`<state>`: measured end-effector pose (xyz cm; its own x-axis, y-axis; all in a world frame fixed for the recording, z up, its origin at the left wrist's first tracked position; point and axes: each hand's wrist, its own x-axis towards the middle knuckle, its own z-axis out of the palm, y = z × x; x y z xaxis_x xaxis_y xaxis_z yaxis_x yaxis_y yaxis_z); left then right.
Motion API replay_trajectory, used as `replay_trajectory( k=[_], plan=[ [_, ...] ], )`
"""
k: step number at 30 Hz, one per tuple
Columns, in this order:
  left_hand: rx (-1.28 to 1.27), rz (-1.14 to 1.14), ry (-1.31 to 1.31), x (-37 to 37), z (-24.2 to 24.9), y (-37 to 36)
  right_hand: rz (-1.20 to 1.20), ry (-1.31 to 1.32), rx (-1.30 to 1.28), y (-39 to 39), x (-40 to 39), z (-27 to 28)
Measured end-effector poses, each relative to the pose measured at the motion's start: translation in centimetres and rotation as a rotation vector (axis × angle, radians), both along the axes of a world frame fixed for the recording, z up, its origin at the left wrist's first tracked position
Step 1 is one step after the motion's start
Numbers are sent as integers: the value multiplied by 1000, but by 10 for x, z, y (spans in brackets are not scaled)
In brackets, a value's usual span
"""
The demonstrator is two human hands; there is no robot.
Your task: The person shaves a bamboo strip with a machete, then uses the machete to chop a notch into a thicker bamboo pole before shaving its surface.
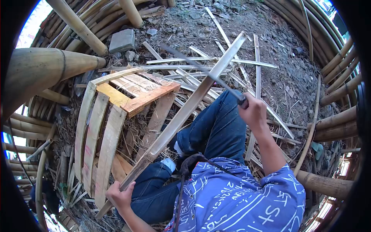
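My left hand (120,196) is wrapped round the lower end of a long split bamboo strip (185,112), which slants up and away across my legs to the upper right. The strip's pale hollow inner side faces me, with a node partway along. In my right hand (253,110) is the dark handle of a machete (222,84). Its long blade, a little blurred, points up and left and crosses over the strip. Beside my left leg stands a wooden crate (108,127) of pale slats with an orange-brown end board; the strip passes close along its right side.
Several split bamboo strips (257,69) lie crisscrossed on the stony ground (286,96) ahead. A grey concrete block (122,40) sits beyond the crate. Thick bamboo poles (34,75) jut in from the left, and stacked poles (340,112) line the right.
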<state>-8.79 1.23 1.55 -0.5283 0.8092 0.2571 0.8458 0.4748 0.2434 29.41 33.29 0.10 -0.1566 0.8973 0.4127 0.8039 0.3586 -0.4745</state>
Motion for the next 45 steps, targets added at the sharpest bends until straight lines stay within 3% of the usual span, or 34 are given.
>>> replay_trajectory(
  k=[4,8,10,11,13,19,23,25,27,31,32,33,35,36,40,42,44,45],
  plan=[
    [80,-22,15,-6,-8,-8,155,-186,233,6,3,-8],
    [43,-45,170,-12,-6,-27,-31,-236,159,39,29,-29],
    [22,3,194,-8,0,-35,-303,-252,-7,42,32,-27],
    [-12,-19,175,-8,3,-32,-272,-250,-4,41,32,-27],
    [-5,-52,137,-8,9,-24,-348,-61,-52,34,33,-30],
    [-13,-208,190,18,53,52,-32,348,-129,14,5,-15],
    [-9,-297,113,40,53,88,297,528,-384,-18,-38,24],
    [-11,-358,97,44,48,100,439,413,-565,-15,-38,19],
    [77,-391,143,39,36,110,566,167,-439,0,-35,0],
    [171,-457,123,30,-2,121,583,-9,-395,3,-34,-15],
    [1,-466,22,30,1,121,562,-90,-417,4,-34,-14],
    [-1,-425,15,32,-1,121,532,-169,-428,4,-33,-13],
    [324,-445,207,38,-7,119,488,-181,-255,5,-27,-21],
    [319,-415,201,40,-2,109,466,-191,-275,17,-17,-27],
    [846,-130,83,27,21,19,322,-12,-170,36,16,-18],
    [982,235,354,-4,7,-55,233,-35,-97,55,42,-12],
    [1264,744,123,-30,-26,-125,195,-73,-19,95,78,-14],
    [1233,922,78,-52,-61,-170,159,-60,8,90,70,-5]
  ],
)
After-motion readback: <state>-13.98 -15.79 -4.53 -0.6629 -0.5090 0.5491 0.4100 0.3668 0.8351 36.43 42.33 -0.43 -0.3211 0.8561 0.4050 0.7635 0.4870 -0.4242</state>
